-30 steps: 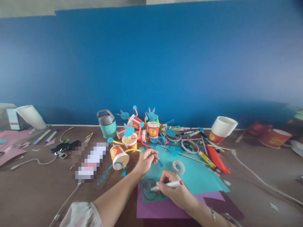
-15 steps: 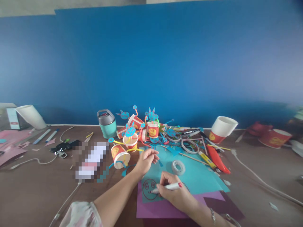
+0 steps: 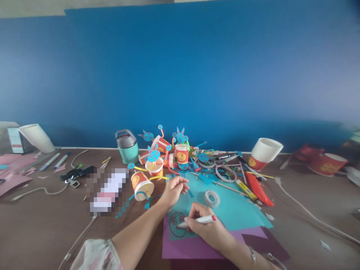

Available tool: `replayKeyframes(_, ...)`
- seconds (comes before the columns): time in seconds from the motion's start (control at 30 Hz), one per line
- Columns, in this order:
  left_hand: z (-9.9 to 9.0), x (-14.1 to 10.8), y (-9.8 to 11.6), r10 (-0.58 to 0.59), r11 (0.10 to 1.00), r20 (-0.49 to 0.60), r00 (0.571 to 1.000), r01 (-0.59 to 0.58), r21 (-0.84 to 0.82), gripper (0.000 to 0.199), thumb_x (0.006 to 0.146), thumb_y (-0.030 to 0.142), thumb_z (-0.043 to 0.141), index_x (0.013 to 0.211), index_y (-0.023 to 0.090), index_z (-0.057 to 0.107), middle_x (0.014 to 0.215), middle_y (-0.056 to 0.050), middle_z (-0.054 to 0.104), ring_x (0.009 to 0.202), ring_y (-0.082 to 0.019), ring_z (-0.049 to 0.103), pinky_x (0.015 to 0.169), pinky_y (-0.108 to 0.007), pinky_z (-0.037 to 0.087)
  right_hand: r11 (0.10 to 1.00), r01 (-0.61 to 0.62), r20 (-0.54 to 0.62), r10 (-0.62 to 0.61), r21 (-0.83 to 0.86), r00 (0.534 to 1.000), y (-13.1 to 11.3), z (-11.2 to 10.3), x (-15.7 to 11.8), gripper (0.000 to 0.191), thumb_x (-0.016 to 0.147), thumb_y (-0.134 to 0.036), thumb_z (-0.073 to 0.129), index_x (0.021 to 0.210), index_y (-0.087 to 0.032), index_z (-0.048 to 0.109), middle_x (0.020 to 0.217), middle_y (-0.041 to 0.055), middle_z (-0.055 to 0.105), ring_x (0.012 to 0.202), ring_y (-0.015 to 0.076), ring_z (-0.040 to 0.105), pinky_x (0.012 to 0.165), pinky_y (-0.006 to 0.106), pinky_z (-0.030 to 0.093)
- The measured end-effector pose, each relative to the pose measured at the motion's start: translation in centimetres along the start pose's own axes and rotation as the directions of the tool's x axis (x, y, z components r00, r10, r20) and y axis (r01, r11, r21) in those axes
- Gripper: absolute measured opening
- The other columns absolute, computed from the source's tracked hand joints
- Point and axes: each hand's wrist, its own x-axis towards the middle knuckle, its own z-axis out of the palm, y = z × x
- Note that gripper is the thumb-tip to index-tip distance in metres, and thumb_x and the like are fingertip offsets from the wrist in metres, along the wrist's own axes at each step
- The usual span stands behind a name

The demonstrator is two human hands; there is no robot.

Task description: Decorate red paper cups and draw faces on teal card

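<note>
My right hand (image 3: 204,223) is closed on a white marker (image 3: 206,219) with a red end, its tip on a round face drawn in dark red (image 3: 177,229). The face has two eyes and lies on a teal sheet (image 3: 239,213), over a purple sheet (image 3: 194,250). My left hand (image 3: 174,189) rests at the teal sheet's left part, fingers loosely curled and apart, holding nothing visible. A roll of clear tape (image 3: 212,198) sits on the sheet beyond my right hand. Part of another drawn circle shows behind my right hand.
Decorated paper cups (image 3: 142,185) and a teal flask (image 3: 128,150) stand beyond my left hand. Behind the sheets lie rings, pens and a yellow cutter (image 3: 246,189), beside a red pouch (image 3: 259,191). A blurred phone (image 3: 109,191) lies left; stacked cups (image 3: 264,153) stand right.
The marker tip has shifted very slightly left and up on the drawn face, with my right hand. My left hand stays in place.
</note>
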Motion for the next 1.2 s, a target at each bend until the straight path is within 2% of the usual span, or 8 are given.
replayKeyframes(0.17,-0.12,0.06,-0.11,0.005,1.0,0.002,1.0,-0.005,0.004,0.016,0.069,0.015,0.053,0.082,0.013,0.063,0.064,-0.002,0.064,0.056,-0.011,0.057,0.057,-0.024,0.043,1.0,-0.016,-0.004,0.016,0.003,1.0,0.1,-0.02,0.18,0.018,0.076,-0.023,0.052,0.061,-0.021,0.042,0.052,-0.0036,0.057,0.049,0.0109,0.05,0.047,0.02,0.036)
replayKeyframes(0.33,-0.06,0.02,-0.16,0.009,1.0,0.006,1.0,-0.009,0.003,0.015,0.07,0.017,0.055,0.082,0.014,0.063,0.065,-0.002,0.065,0.058,-0.012,0.057,0.058,-0.024,0.043,0.997,0.045,0.005,-0.045,-0.063,0.999,-0.09,0.04,-0.03,0.022,0.077,-0.024,0.053,0.059,-0.021,0.041,0.053,-0.0056,0.05,0.053,0.0105,0.051,0.051,0.019,0.038)
replayKeyframes(0.53,-0.08,0.06,-0.17,0.01,1.0,0.004,1.0,-0.01,0.002,0.015,0.07,0.018,0.056,0.082,0.013,0.063,0.064,-0.003,0.064,0.057,-0.012,0.056,0.058,-0.025,0.042,0.992,0.058,0.019,-0.056,-0.109,0.998,0.01,0.0,0.02,0.02,0.076,-0.021,0.053,0.06,-0.021,0.041,0.055,-0.0052,0.05,0.053,0.0094,0.046,0.049,0.018,0.035)
replayKeyframes(0.87,-0.06,-0.05,0.05,0.003,1.0,0.004,1.0,-0.003,0.0,0.015,0.07,0.017,0.056,0.082,0.013,0.063,0.064,-0.003,0.065,0.057,-0.012,0.057,0.058,-0.025,0.043,0.987,0.0,0.013,0.002,-0.163,1.0,-0.36,0.12,0.01,0.019,0.071,-0.016,0.05,0.057,-0.021,0.038,0.052,-0.0058,0.047,0.05,0.0089,0.042,0.046,0.019,0.033)
replayKeyframes(1.07,-0.08,-0.02,-0.07,0.005,1.0,0.003,1.0,-0.005,-0.001,0.015,0.07,0.018,0.056,0.082,0.013,0.063,0.065,-0.003,0.065,0.057,-0.012,0.057,0.058,-0.025,0.043,0.997,0.01,-0.008,-0.011,-0.079,1.0,0.0,0.22,0.04,0.02,0.072,-0.018,0.051,0.058,-0.022,0.036,0.052,-0.0074,0.041,0.05,0.0086,0.045,0.05,0.018,0.04)
replayKeyframes(1.2,-0.13,0.0,-0.16,0.007,1.0,0.004,1.0,-0.007,-0.002,0.015,0.07,0.017,0.055,0.082,0.013,0.064,0.065,-0.003,0.065,0.057,-0.012,0.057,0.058,-0.025,0.043,0.997,0.002,-0.006,-0.002,-0.072,1.0,0.3,0.26,0.13,0.019,0.073,-0.021,0.052,0.059,-0.022,0.038,0.054,-0.0067,0.043,0.05,0.0089,0.046,0.047,0.017,0.039)
